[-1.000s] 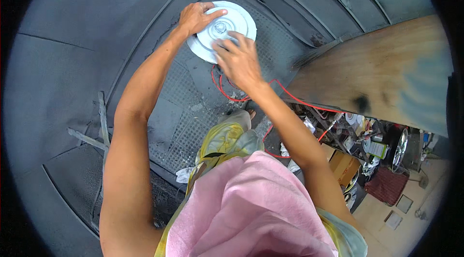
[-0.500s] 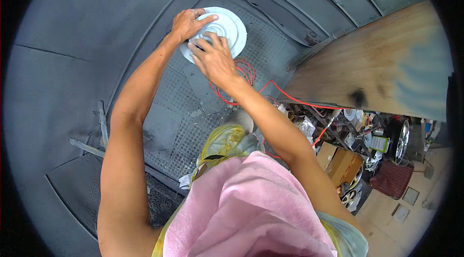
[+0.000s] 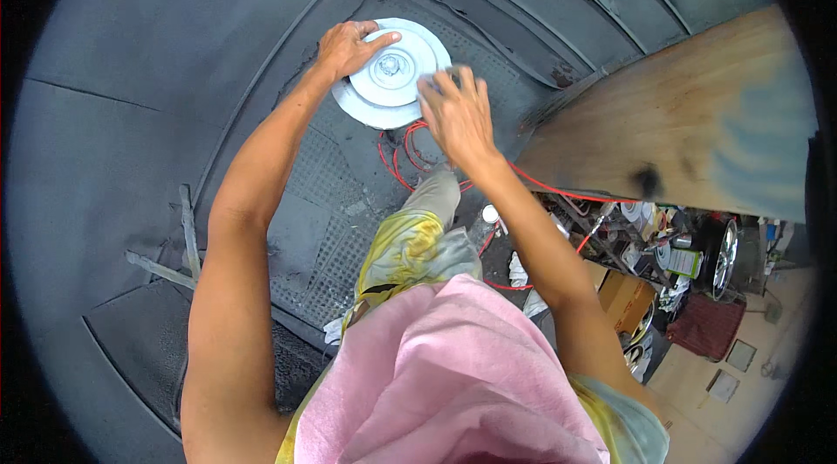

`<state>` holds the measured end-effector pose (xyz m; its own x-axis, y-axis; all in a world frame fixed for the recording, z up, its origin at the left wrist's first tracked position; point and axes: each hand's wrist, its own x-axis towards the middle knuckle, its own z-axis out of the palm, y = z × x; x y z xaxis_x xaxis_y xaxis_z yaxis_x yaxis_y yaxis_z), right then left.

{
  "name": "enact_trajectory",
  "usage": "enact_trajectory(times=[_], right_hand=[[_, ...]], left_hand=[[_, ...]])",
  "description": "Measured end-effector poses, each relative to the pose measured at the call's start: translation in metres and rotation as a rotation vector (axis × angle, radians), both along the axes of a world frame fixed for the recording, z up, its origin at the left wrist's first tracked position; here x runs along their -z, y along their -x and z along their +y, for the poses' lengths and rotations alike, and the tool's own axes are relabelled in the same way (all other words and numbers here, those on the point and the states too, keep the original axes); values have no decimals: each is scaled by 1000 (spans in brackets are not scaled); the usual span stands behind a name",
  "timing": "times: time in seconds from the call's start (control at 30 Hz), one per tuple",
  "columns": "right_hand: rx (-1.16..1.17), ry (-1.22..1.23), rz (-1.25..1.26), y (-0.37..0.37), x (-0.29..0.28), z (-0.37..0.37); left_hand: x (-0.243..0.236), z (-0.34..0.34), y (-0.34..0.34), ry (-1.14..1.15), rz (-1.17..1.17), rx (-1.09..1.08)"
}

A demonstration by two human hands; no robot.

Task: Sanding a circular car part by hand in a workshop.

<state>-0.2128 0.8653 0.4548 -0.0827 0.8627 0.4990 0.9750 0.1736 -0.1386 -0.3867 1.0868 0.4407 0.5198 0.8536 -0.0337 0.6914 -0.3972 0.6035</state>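
Observation:
A white round disc (image 3: 422,55) with stepped rings and a round hub at its middle is held out ahead of me. My left hand (image 3: 345,52) grips its upper left rim, thumb lying across the face and the other fingers partly behind the edge. At the right rim is my right hand (image 3: 460,115), back upward, fingers bent toward the disc and a little blurred. Its fingertips are at or against the rim; whether a small thing lies under them is hidden.
A red hose (image 3: 403,169) coils on the dark textured floor and runs right. A wooden panel (image 3: 671,115) stands at the right. Below it are a cluttered shelf, a cardboard box (image 3: 626,300) and a wheel rim (image 3: 724,259). Metal bars (image 3: 187,228) lie left.
My right hand has moved right, from over the disc's middle to its right rim, uncovering the hub. The disc and my left hand have shifted slightly right and nearer.

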Motion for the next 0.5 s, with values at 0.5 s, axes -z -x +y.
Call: enact_trajectory(times=[0.5], right_hand=[[-45,92,-126,-17,-14,51]], left_hand=[[-6,8,-3,-42,-15,152]])
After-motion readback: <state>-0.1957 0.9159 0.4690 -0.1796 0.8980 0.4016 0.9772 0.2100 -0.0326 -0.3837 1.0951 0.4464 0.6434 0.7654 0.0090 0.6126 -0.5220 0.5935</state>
